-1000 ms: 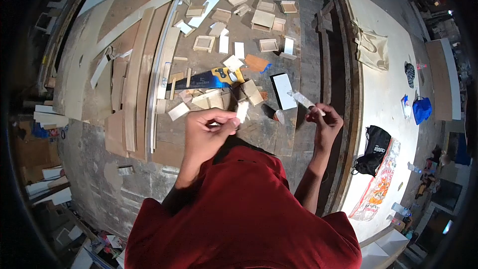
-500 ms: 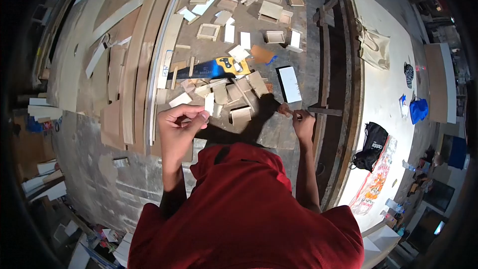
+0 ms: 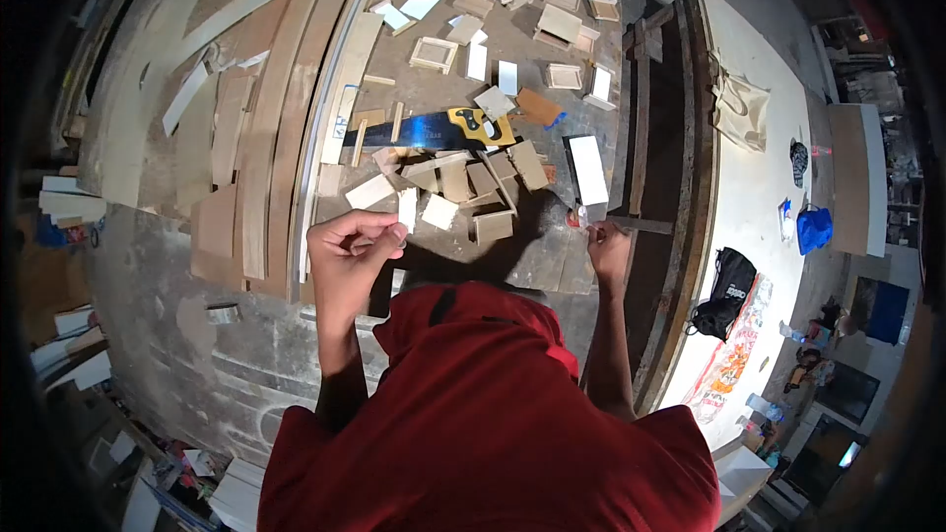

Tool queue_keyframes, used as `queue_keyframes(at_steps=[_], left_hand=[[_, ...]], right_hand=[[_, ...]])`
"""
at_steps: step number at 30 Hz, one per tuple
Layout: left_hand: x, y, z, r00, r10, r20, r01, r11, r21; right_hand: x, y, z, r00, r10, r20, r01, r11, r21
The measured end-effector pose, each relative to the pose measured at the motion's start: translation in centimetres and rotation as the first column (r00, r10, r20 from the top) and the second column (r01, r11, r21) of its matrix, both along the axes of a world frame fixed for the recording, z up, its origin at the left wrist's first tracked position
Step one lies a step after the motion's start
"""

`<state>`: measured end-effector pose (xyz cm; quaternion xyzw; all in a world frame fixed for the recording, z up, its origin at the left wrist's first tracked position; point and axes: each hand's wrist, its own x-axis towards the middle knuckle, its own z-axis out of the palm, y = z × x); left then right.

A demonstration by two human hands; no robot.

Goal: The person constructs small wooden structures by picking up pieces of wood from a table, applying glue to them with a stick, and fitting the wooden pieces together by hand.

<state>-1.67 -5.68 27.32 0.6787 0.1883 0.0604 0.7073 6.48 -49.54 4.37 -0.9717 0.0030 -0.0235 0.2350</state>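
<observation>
My left hand (image 3: 355, 254) is closed in a pinch on a narrow, pale wood strip (image 3: 407, 207), which stands up from the fingertips above the worktable. My right hand (image 3: 609, 250) has its fingers closed around a small red-and-clear object (image 3: 574, 219); its kind is too small to make out. Below and between the hands lie a pale square wood piece (image 3: 439, 212), a small wooden block (image 3: 494, 227) and a heap of wood offcuts (image 3: 455, 178). Behind the heap rests a handsaw (image 3: 424, 130) with a yellow-and-black handle.
A white rectangular block (image 3: 588, 169) lies beyond my right hand. Several small wooden frames (image 3: 434, 54) are scattered farther back. Long boards (image 3: 281, 128) line the left side. On the right, across a gap, a white tabletop (image 3: 754, 192) carries a cloth bag (image 3: 739, 110) and a black pouch (image 3: 727, 291).
The view has shifted, so the table's contents appear farther right. Both hands keep their grips. The object in my right hand has turned and now shows red.
</observation>
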Motion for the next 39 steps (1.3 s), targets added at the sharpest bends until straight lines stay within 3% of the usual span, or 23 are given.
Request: queue_keyframes(at_steps=[11,13,14,17,18,19,20,22,23,26,30,37,39], left_hand=[[0.3,2.8,-0.9,0.999,-0.036,0.016,0.037,0.998,-0.049],[0.4,3.1,-0.8,0.999,-0.036,0.004,0.036,0.998,-0.048],[0.5,3.2,-0.8,0.999,-0.034,-0.006,0.034,0.998,-0.046],[0.8,3.8,-1.1,0.999,-0.049,-0.001,0.048,0.997,-0.056],[0.8,3.8,-1.0,0.998,-0.055,-0.006,0.054,0.997,-0.055],[0.9,3.8,-0.9,0.998,-0.063,-0.013,0.062,0.996,-0.067],[1.1,3.8,-0.9,0.997,-0.069,-0.016,0.068,0.994,-0.08],[1.3,3.9,-0.5,0.994,-0.106,-0.004,0.105,0.992,-0.073],[1.3,4.1,-0.3,0.991,-0.135,0.009,0.135,0.989,-0.065],[1.3,4.4,0.1,0.986,-0.167,-0.005,0.166,0.985,-0.038],[1.0,4.3,0.3,0.99,-0.138,0.026,0.139,0.989,-0.055],[0.5,3.5,-0.7,0.995,-0.08,0.067,0.089,0.985,-0.147],[0.8,3.3,-0.7,0.995,-0.079,0.069,0.089,0.985,-0.151]], right_hand=[[0.7,1.6,-0.7,0.999,-0.033,-0.028,0.031,0.997,-0.073],[0.2,3.7,2.3,0.983,-0.08,0.164,0.12,0.961,-0.249],[0.1,4.7,3.5,0.983,-0.076,0.164,0.116,0.961,-0.249],[-0.3,7.3,4.4,0.985,-0.002,0.173,0.024,0.992,-0.128],[-0.5,8.2,3.9,0.98,0.177,0.095,-0.167,0.98,-0.103],[-0.6,9.2,3.3,0.936,0.351,0.026,-0.349,0.935,-0.064],[-0.5,10.3,2.7,0.938,0.345,0.027,-0.343,0.937,-0.065],[-0.2,12.6,1.2,0.868,0.465,-0.176,-0.477,0.878,-0.03],[0.1,13.5,0.4,0.865,0.471,-0.172,-0.482,0.876,-0.027],[0.4,15.4,-1.5,0.701,0.654,-0.285,-0.687,0.726,-0.025],[0.4,16.5,-3.6,0.646,0.667,-0.371,-0.756,0.626,-0.191],[0.7,16.5,-5.6,0.628,0.697,-0.346,-0.774,0.606,-0.182],[0.8,16.6,-5.5,0.659,0.66,-0.36,-0.74,0.653,-0.159]])
